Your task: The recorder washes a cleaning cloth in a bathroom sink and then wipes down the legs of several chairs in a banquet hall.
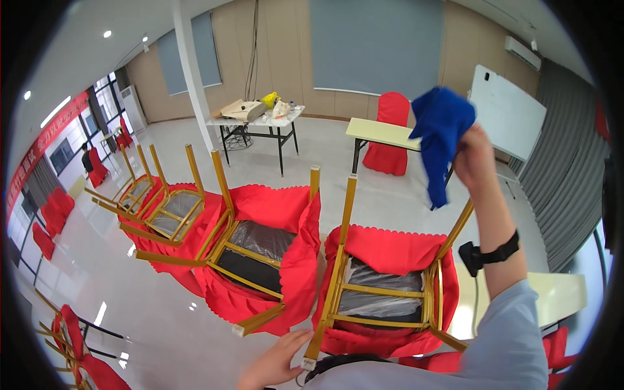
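Note:
My right hand [474, 155] is raised at the right, shut on a blue cloth [441, 141] that hangs in loose folds. Below it stands an upturned chair [382, 292] with gold metal legs and a red fabric cover with a scalloped edge. Clear plastic film shows on the underside of its seat. At the bottom, my left hand [278, 358] has its fingers and thumb around the end of this chair's near left leg [317, 341]. Just to the left is another upturned red-covered chair [258, 253], its legs pointing up and outward.
More upturned chairs [178, 212] continue the row leftward, with others at the lower left [73, 341]. Beyond are a cluttered table [292, 117], a pale yellow table [380, 130], an upright red-covered chair [394, 107] and a whiteboard [509, 112]. A person [87, 158] sits far left.

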`<state>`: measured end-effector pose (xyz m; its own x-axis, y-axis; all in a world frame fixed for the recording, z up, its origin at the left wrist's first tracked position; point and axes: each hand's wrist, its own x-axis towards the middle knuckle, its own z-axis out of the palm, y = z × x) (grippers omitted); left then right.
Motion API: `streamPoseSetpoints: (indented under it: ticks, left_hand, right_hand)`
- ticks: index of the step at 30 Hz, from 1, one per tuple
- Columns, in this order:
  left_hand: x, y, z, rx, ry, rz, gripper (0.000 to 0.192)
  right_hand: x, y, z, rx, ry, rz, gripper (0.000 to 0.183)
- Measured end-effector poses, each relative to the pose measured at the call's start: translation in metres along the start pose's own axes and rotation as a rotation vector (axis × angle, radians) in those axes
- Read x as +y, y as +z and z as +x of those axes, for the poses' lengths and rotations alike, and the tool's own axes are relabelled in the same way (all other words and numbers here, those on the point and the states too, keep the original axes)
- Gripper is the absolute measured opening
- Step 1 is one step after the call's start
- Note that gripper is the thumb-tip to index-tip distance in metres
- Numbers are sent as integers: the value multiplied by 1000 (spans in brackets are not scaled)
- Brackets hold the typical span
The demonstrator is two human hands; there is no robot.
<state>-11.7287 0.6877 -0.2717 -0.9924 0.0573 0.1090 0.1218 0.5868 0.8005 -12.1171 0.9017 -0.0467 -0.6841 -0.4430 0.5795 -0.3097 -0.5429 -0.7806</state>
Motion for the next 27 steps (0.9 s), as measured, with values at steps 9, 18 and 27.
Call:
streamPoseSetpoints:
  ticks: [9, 18, 27]
  left_hand:
    - [21, 38, 20, 258, -157, -16, 40]
    - [31, 60, 23, 348, -323, -205, 35]
    - [23, 58, 27, 322, -241, -226, 36]
  right_hand:
    - [213, -38, -13, 237, -49, -262, 25]
    - [316, 5, 4, 157, 242, -470, 24]
    - [313, 25, 19, 246, 581, -33, 18]
